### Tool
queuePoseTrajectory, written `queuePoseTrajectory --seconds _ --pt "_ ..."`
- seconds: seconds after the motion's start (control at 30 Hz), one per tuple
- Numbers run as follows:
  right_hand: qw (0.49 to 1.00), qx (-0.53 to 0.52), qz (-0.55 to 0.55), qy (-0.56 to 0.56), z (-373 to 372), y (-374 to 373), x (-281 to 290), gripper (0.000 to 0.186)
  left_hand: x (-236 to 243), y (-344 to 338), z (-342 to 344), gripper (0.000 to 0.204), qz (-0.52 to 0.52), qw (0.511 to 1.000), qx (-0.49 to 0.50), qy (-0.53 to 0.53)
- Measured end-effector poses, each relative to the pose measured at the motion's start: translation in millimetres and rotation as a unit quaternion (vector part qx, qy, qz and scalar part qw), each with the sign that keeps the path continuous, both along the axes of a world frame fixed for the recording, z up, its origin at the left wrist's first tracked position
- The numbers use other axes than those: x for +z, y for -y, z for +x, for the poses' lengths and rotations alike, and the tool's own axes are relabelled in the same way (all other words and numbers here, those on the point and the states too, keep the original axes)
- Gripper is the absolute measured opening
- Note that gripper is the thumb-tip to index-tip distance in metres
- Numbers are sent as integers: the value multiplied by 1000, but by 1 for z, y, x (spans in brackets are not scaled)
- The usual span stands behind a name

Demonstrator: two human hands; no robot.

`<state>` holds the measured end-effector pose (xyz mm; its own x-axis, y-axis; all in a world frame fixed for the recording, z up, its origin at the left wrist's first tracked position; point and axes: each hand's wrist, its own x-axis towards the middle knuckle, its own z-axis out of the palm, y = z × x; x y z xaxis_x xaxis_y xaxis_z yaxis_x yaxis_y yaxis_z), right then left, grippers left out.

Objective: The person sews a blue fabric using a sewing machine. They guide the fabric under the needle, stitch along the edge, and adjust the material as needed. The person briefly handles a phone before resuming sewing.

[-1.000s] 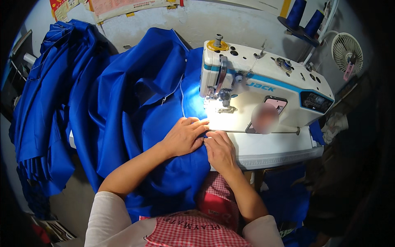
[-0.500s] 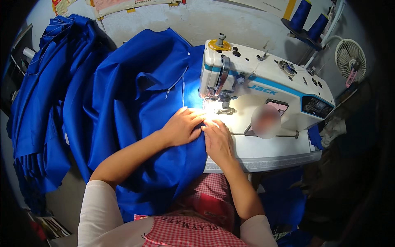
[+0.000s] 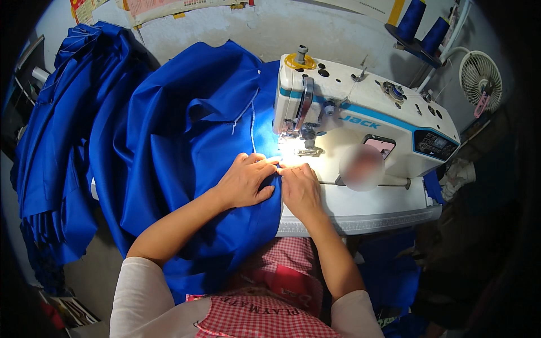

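Note:
A large piece of blue fabric (image 3: 169, 152) spreads over the left of the sewing table and drapes down toward my lap. My left hand (image 3: 243, 180) rests on it near its right edge, fingers reaching toward the needle area and gripping the cloth, thumb lower down. Close beside it, my right hand (image 3: 300, 188) holds the same edge, its fingertips meeting the left ones. Just beyond both hands stands the white sewing machine (image 3: 349, 96), its lamp glaring around the presser foot (image 3: 308, 151). A pale stitched line (image 3: 252, 127) runs along the cloth toward my left fingers.
More blue fabric (image 3: 62, 146) hangs in folds at the far left. A phone (image 3: 380, 145) leans against the machine, partly behind a blurred patch. Blue thread cones (image 3: 410, 22) and a small fan (image 3: 480, 81) stand back right. A ruler strip (image 3: 366, 222) edges the table (image 3: 372, 200).
Both hands have shifted slightly nearer to me, the left one also a little to the left. They stay at the fabric edge, and the cloth's folds have moved slightly.

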<state>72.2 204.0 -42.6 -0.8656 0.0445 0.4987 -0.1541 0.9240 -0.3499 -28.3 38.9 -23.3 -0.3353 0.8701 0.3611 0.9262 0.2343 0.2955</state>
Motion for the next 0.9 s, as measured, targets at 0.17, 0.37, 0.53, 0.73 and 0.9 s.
queuePoseTrajectory --seconds 0.17,0.37,0.53,0.73,0.9 --pt "999 -2 -15 -44 -2 0 -5 15 -10 8 3 44 36 998 -42 -2" --pt "1000 -14 7 -23 -6 1 -2 23 -10 9 -6 45 38 998 -52 11" --pt "999 -37 17 3 -9 1 -2 26 -8 1 -28 44 42 996 -72 24" --pt "999 -39 7 -12 -10 2 -3 27 -13 -14 -55 39 34 998 -57 13" --pt "999 -43 2 -2 -6 2 -4 28 -14 -18 -61 35 32 998 -37 36"
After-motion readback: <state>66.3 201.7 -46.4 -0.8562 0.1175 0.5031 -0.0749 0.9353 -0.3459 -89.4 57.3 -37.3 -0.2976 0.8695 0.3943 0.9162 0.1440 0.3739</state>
